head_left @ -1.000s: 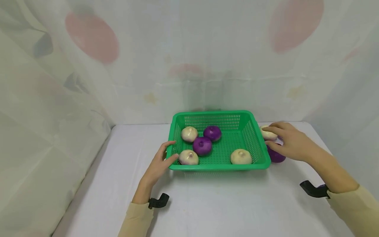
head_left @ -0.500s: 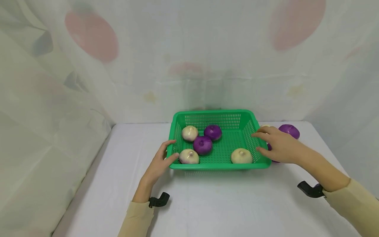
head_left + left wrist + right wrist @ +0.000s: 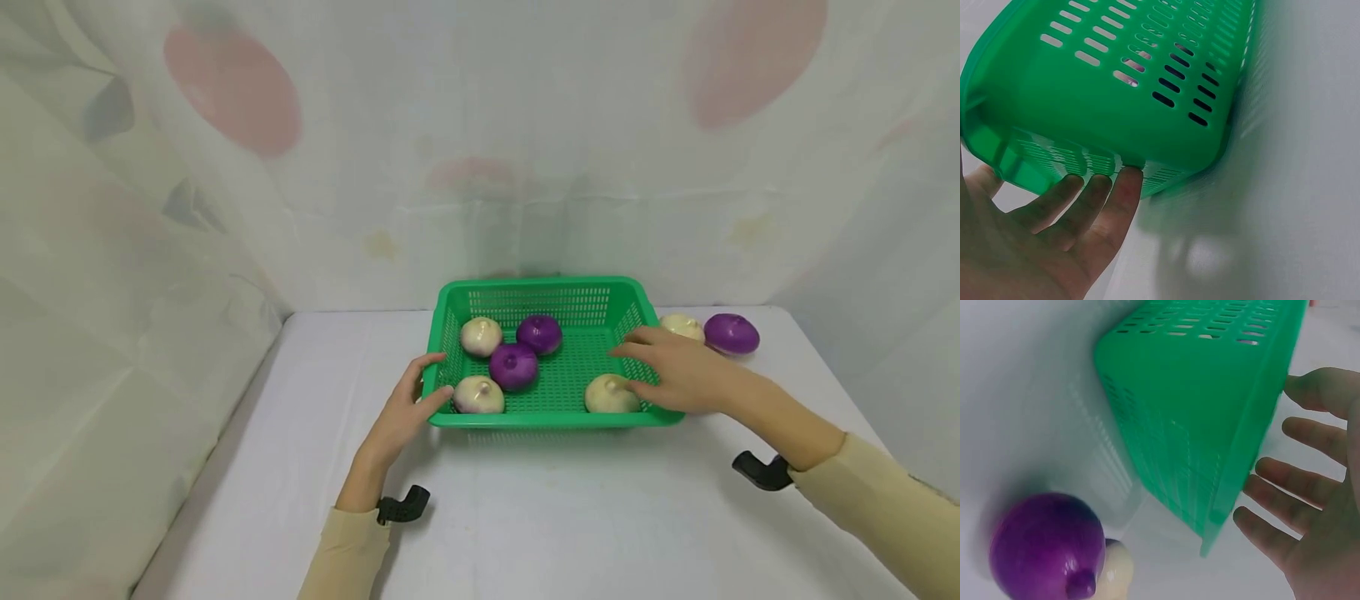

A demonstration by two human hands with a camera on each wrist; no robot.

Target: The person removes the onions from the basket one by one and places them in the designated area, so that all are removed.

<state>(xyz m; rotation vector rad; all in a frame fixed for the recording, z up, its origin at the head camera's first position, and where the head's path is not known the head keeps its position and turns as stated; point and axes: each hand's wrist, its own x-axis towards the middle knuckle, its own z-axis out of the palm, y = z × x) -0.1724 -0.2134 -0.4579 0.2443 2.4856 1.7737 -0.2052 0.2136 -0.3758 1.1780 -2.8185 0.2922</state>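
A green plastic basket (image 3: 555, 421) on the white table holds several onions: white ones (image 3: 478, 396) and purple ones (image 3: 513, 367) at its left, and a pale one (image 3: 611, 396) at front right. My left hand (image 3: 396, 421) holds the basket's left side, thumb and a finger over the rim; other fingertips touch the outer wall (image 3: 1085, 119). My right hand (image 3: 686, 371) hovers over the right rim with fingers spread and nothing held, its thumb overlapping the pale onion in the head view. Whether it touches cannot be told.
Outside the basket at right lie a white onion (image 3: 681, 326) and a purple onion (image 3: 731, 333). In the right wrist view a purple onion (image 3: 1047, 547) stands by the basket's wall, in front of a white one (image 3: 1116, 572). A patterned white sheet (image 3: 360, 167) hangs behind.
My right hand has moved left from the white onion outside the basket to above the basket's right rim. The onions beside the basket have come into sight. My left hand has stayed put.
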